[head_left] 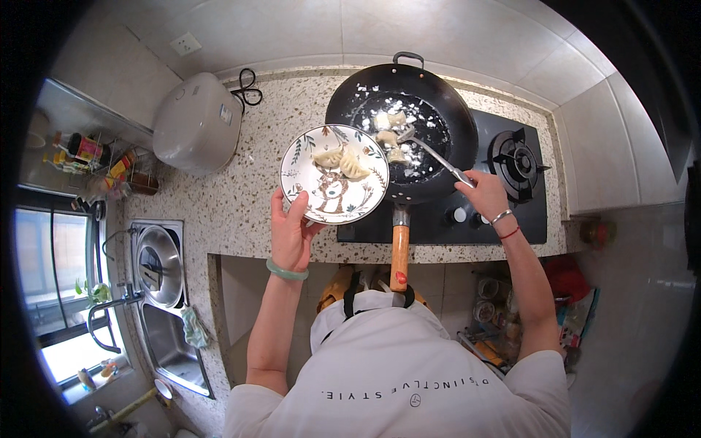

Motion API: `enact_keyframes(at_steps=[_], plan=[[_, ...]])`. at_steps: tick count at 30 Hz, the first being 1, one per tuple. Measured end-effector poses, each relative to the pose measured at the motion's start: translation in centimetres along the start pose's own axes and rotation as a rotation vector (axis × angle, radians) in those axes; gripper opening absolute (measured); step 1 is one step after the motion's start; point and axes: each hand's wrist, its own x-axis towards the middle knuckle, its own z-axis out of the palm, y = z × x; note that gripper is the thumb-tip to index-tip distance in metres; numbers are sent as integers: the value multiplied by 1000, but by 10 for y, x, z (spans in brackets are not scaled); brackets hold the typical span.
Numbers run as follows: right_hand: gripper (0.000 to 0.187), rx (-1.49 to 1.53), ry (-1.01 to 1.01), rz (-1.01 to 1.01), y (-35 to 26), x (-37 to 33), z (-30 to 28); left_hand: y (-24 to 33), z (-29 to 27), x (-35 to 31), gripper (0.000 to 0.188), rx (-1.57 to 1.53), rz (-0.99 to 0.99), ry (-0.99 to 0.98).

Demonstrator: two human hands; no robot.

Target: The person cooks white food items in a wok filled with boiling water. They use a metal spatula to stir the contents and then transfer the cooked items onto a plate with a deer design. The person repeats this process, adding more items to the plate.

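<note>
My left hand [292, 232] grips the near left rim of a white plate [299, 186] patterned with leaves and an animal figure, thumb on top. Two or so dumplings [353, 165] lie on the plate's far half. The plate is held beside a black wok [456, 120] and covers part of its left edge. Several more dumplings [395, 118] sit in the wok among white bubbles. My right hand [484, 196] is closed round the handle of a metal spoon or ladle [442, 158]; its head is in the wok, touching or close to the dumplings.
The wok's wooden handle [400, 252] points toward me over the counter edge. A second burner [517, 165] is to the right on the black stove. At the left stand a white rice cooker [197, 123], a metal sink [174, 350] and a rack of bottles [95, 157].
</note>
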Motion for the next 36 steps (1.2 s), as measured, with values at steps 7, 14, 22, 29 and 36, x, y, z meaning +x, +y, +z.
enact_keyframes(at_steps=[7, 14, 22, 29, 36], plan=[[33, 97, -30, -2, 1, 3, 12, 1, 1, 1, 36, 9, -10, 11], [32, 99, 73, -23, -11, 4, 17, 2, 3, 3, 36, 29, -16, 16], [31, 250, 50, 5, -8, -3, 15, 0, 7, 7, 42, 54, -17, 29], [27, 238, 53, -30, -29, -34, -63, 1, 26, 14, 43, 56, -34, -14], [27, 220, 4, -81, -50, -66, -117, -16, 53, 33, 42, -22, -38, -78]])
